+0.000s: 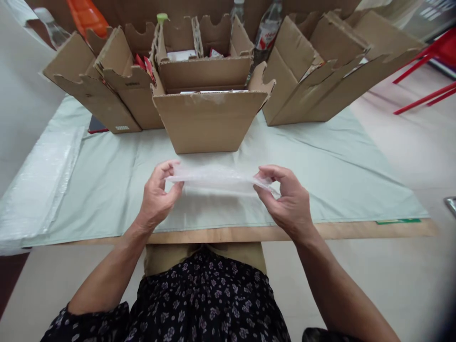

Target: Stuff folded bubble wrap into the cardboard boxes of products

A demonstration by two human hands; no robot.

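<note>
A piece of clear, whitish bubble wrap (217, 179) is stretched level between my two hands, just above the cloth near the table's front edge. My left hand (161, 190) pinches its left end between thumb and fingers. At the opposite end, my right hand (285, 194) grips it the same way, with a corner poking out by the palm. Whether it is a bag or a single sheet I cannot tell. A flat stack of similar bubble wrap (35, 180) lies on the left side of the table.
Cardboard bins (208, 121) line the back, with red packets and white items partly visible inside. Behind them stand clear bottles (268, 28) and an orange object (87, 18). Pale green cloth (342, 180) covers the table, whose wooden edge (221, 234) shows. A red stool (432, 59) stands right.
</note>
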